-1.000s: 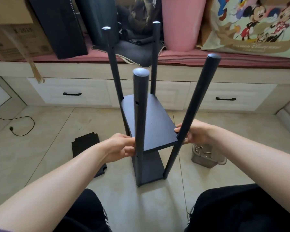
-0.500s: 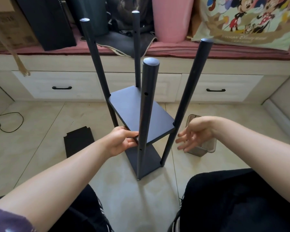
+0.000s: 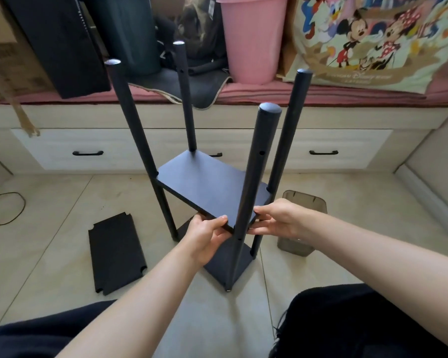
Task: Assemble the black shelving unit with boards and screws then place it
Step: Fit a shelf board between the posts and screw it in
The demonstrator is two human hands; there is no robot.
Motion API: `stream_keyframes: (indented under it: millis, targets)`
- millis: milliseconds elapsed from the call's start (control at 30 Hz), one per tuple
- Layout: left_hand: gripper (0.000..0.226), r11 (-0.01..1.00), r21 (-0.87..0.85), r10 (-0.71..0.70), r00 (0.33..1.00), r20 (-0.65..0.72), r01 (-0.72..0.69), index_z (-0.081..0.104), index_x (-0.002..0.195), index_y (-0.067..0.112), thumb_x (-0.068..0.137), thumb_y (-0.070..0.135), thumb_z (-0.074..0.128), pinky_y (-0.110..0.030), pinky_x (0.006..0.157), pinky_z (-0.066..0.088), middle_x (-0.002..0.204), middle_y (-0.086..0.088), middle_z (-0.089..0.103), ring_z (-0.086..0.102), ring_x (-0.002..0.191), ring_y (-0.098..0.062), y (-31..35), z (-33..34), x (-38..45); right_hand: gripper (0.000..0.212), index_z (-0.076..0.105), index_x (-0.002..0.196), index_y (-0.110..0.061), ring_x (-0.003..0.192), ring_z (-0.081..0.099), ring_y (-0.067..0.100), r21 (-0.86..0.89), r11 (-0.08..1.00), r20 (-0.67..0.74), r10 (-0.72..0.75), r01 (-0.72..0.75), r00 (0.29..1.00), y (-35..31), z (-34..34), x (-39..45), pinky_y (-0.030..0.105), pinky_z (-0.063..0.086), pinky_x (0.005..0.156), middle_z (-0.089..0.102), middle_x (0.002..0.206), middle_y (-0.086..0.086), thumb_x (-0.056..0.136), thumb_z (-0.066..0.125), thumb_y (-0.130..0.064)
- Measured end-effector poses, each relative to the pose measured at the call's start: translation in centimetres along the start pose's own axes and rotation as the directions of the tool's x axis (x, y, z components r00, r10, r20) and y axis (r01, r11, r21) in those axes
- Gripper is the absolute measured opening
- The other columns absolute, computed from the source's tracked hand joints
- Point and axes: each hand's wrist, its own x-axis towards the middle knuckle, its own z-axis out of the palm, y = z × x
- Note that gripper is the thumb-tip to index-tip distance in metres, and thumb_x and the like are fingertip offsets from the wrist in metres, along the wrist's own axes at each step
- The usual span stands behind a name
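The black shelving unit (image 3: 210,187) stands on the tiled floor in front of me, with several upright round poles, a middle board and a bottom board (image 3: 224,267). My left hand (image 3: 207,235) grips the near edge of the middle board, thumb on top, just left of the nearest pole (image 3: 254,182). My right hand (image 3: 279,219) touches the board's near right corner beside that pole, fingers extended. A loose black board (image 3: 115,253) with notched corners lies flat on the floor to the left.
A clear plastic container (image 3: 305,205) sits on the floor right of the unit, partly behind my right hand. White drawers with black handles (image 3: 323,152) run along the back under a pink-cushioned bench holding a pink bin (image 3: 251,40), bags and boxes. A cable (image 3: 8,205) lies far left.
The unit has turned, its nearest pole now right of centre. My right hand came back from beside the container to the board's near corner. My left hand kept its grip on the board's edge.
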Motion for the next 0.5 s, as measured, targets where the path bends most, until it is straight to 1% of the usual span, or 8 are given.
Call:
stream_keyframes:
  millis: [33,100,167,267,333,400,500]
  targets:
    - [0.039,1.000,-0.013,0.017,1.000,-0.006,-0.017,0.048,0.134,0.001,0.096,-0.008,0.054,-0.038,0.070,0.061,0.114,-0.016,0.073,0.072,0.102,-0.035,-0.1,0.3,0.2,0.019,0.057,0.116,0.007,0.084,0.074,0.037,-0.004,1.000,0.004,-0.014,0.014,1.000,-0.2,0.1,0.1,0.049,0.062,0.066,0.072,0.100,0.024,0.100,0.049,0.000]
    - [0.040,0.999,-0.034,0.041,0.999,-0.028,-0.042,0.048,0.134,0.002,0.096,-0.008,0.055,-0.037,0.068,0.061,0.114,-0.015,0.073,0.073,0.100,-0.034,-0.3,0.7,0.4,0.024,0.055,0.122,0.009,0.094,0.072,0.038,-0.009,0.999,0.011,-0.041,0.041,0.999,-0.6,0.2,0.4,0.052,0.061,0.074,0.068,0.113,0.024,0.101,0.048,0.000]
    - [0.042,0.997,-0.049,0.053,0.997,-0.051,-0.055,0.047,0.135,0.003,0.096,-0.008,0.055,-0.038,0.069,0.061,0.119,-0.017,0.070,0.072,0.101,-0.034,-0.6,0.8,0.6,0.024,0.054,0.122,0.010,0.096,0.070,0.038,-0.006,0.999,0.014,-0.048,0.048,0.999,-0.7,0.3,0.5,0.053,0.060,0.076,0.065,0.115,0.024,0.101,0.048,0.001]
    - [0.044,0.996,-0.069,0.053,0.998,-0.046,-0.056,0.045,0.139,0.001,0.097,-0.009,0.052,-0.044,0.080,0.061,0.128,-0.022,0.064,0.067,0.112,-0.038,-1.3,0.7,0.6,0.024,0.053,0.122,0.009,0.100,0.069,0.039,-0.026,0.999,0.029,-0.039,0.039,0.999,-0.8,0.3,0.6,0.055,0.059,0.080,0.064,0.117,0.025,0.100,0.049,0.003]
    - [0.045,0.995,-0.088,0.052,0.998,-0.027,-0.054,0.044,0.141,-0.001,0.097,-0.010,0.049,-0.049,0.090,0.056,0.132,-0.025,0.061,0.063,0.117,-0.041,-1.8,0.5,0.6,0.026,0.053,0.125,0.008,0.103,0.069,0.038,-0.068,0.997,0.033,-0.028,0.030,0.999,-0.8,0.5,0.7,0.055,0.058,0.083,0.064,0.121,0.024,0.100,0.049,0.002]
    - [0.045,0.992,-0.114,0.052,0.998,-0.021,-0.054,0.043,0.141,-0.003,0.097,-0.010,0.048,-0.052,0.097,0.052,0.134,-0.027,0.059,0.061,0.119,-0.043,-2.1,0.2,0.5,0.026,0.054,0.126,0.007,0.102,0.069,0.037,-0.091,0.995,0.038,-0.032,0.035,0.999,-0.9,0.8,0.7,0.054,0.058,0.082,0.065,0.121,0.024,0.101,0.049,0.001]
    - [0.044,0.990,-0.131,0.042,0.999,-0.016,-0.044,0.045,0.140,-0.004,0.096,-0.010,0.051,-0.051,0.101,0.050,0.131,-0.027,0.061,0.063,0.117,-0.041,-2.2,-0.1,0.6,0.027,0.054,0.126,0.008,0.102,0.069,0.037,-0.097,0.995,0.031,-0.035,0.038,0.999,-1.0,0.8,0.7,0.055,0.057,0.085,0.065,0.121,0.025,0.101,0.048,0.000]
